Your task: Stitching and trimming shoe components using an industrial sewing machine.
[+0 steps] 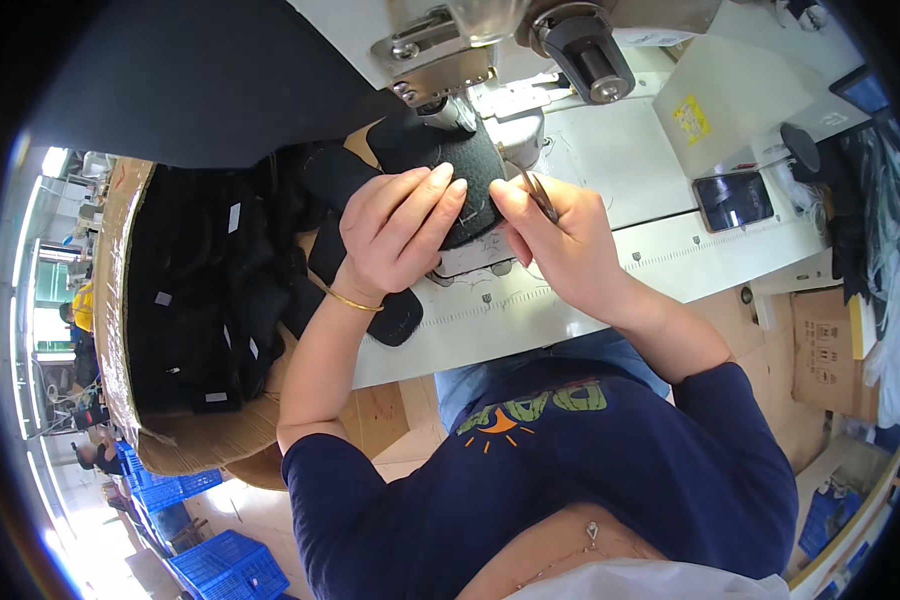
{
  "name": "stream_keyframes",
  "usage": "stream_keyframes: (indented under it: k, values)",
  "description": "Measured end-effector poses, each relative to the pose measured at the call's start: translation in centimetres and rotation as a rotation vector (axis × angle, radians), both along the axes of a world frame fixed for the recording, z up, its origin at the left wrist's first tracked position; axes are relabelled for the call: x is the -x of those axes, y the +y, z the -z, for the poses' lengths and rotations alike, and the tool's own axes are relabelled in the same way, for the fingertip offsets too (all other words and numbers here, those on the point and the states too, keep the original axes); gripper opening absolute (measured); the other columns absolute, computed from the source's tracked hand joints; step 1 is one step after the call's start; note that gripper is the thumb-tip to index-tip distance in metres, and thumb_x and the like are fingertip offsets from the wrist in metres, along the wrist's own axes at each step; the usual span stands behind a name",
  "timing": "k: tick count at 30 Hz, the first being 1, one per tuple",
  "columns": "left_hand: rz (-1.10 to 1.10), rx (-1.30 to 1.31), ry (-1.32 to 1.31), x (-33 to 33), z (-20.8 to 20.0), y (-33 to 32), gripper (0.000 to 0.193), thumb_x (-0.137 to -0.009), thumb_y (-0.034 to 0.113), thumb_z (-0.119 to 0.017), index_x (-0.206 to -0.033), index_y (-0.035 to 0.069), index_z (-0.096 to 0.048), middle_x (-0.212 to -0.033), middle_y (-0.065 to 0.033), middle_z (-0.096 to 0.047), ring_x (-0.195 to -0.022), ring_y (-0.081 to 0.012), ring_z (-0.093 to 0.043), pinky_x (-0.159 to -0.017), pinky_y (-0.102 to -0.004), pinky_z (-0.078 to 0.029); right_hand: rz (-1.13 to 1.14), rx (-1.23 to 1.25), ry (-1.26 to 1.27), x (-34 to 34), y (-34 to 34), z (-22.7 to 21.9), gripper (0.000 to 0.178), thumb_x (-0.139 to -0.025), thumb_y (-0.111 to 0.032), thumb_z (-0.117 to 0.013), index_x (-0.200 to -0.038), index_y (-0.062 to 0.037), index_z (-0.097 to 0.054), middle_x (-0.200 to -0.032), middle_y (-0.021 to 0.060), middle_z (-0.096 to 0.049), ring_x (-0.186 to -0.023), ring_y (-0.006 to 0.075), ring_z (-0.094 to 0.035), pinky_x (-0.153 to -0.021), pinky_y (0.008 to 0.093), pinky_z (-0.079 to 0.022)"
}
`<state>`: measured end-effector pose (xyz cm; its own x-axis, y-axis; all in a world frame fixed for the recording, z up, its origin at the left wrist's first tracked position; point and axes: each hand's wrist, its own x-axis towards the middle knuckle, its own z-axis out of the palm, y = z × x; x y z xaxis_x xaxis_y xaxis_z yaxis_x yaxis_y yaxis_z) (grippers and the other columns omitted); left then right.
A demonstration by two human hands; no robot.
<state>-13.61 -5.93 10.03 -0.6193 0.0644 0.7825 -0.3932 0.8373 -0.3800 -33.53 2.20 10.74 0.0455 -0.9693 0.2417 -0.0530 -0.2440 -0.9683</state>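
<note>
A black padded fabric piece with a rounded edge lies on the white sewing machine bed, its far part under the presser foot. My left hand is closed on this piece, its fingertips pressing the top near the left side; the thumb is hidden. My right hand stands at the piece's right edge, closed round slim dark tweezers. Their tips reach up beside the fabric near the presser foot. More black pieces lie under and beside my left wrist.
A large cardboard box full of black pieces stands left of the machine. On the table, a ruler strip runs along the front. A phone lies at right, near clear plastic bags. Blue crates sit on the floor.
</note>
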Motion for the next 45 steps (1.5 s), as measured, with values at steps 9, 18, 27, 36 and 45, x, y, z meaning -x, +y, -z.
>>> stream_keyframes:
  k: [9, 18, 27, 36, 45]
  values:
    - [-0.071, 0.061, 0.032, 1.0, 0.3, -1.0, 0.027, -0.076, 0.007, -0.070, -0.103, 0.007, -0.071, -0.108, -0.0047, -0.069, -0.094, -0.0193, -0.062, -0.075, -0.0300, -0.053, -0.018, 0.023, -0.121, -0.3, -1.8, 0.5, 0.041, -0.100, -0.029, -0.051, -0.070, -0.0029, -0.057, -0.051, 0.0003, -0.051, -0.047, 0.0050, -0.044, -0.044, 0.0252, -0.035]
    - [-0.099, 0.068, 0.111, 1.6, 0.7, -2.5, 0.034, -0.069, 0.006, -0.069, -0.103, 0.006, -0.073, -0.106, -0.0046, -0.069, -0.093, -0.0212, -0.062, -0.077, -0.0324, -0.050, 0.025, -0.004, -0.143, -0.9, -2.7, 0.8, 0.037, -0.100, -0.027, -0.052, -0.076, -0.0003, -0.063, -0.053, 0.0016, -0.055, -0.048, 0.0056, -0.046, -0.045, 0.0255, -0.036]
    - [-0.171, 0.034, 0.099, 1.9, -0.6, -0.5, 0.036, -0.067, 0.005, -0.069, -0.102, 0.005, -0.073, -0.102, -0.0055, -0.070, -0.087, -0.0200, -0.064, -0.075, -0.0320, -0.050, 0.020, -0.016, -0.254, -1.4, -2.6, 0.6, 0.030, -0.099, -0.021, -0.053, -0.080, -0.0007, -0.065, -0.058, 0.0021, -0.061, -0.053, 0.0042, -0.049, -0.049, 0.0241, -0.038]
    - [-0.325, -0.014, 0.021, 3.7, -2.1, 2.2, 0.032, -0.067, 0.008, -0.068, -0.099, 0.001, -0.070, -0.097, -0.0077, -0.068, -0.085, -0.0199, -0.063, -0.073, -0.0321, -0.050, -0.005, -0.066, -0.296, -0.7, -2.6, 0.9, 0.032, -0.098, -0.022, -0.057, -0.074, -0.0031, -0.067, -0.058, 0.0004, -0.061, -0.050, 0.0027, -0.042, -0.046, 0.0229, -0.032]
    - [-0.711, -0.171, -0.122, 4.3, -2.3, 4.9, 0.038, -0.072, 0.007, -0.068, -0.110, 0.002, -0.064, -0.096, -0.0088, -0.058, -0.088, -0.0246, -0.058, -0.072, -0.0336, -0.047, -0.006, -0.092, -0.370, -1.0, -2.6, 0.5, 0.025, -0.097, -0.020, -0.058, -0.085, -0.0016, -0.069, -0.059, 0.0019, -0.063, -0.049, 0.0018, -0.043, -0.044, 0.0217, -0.032]
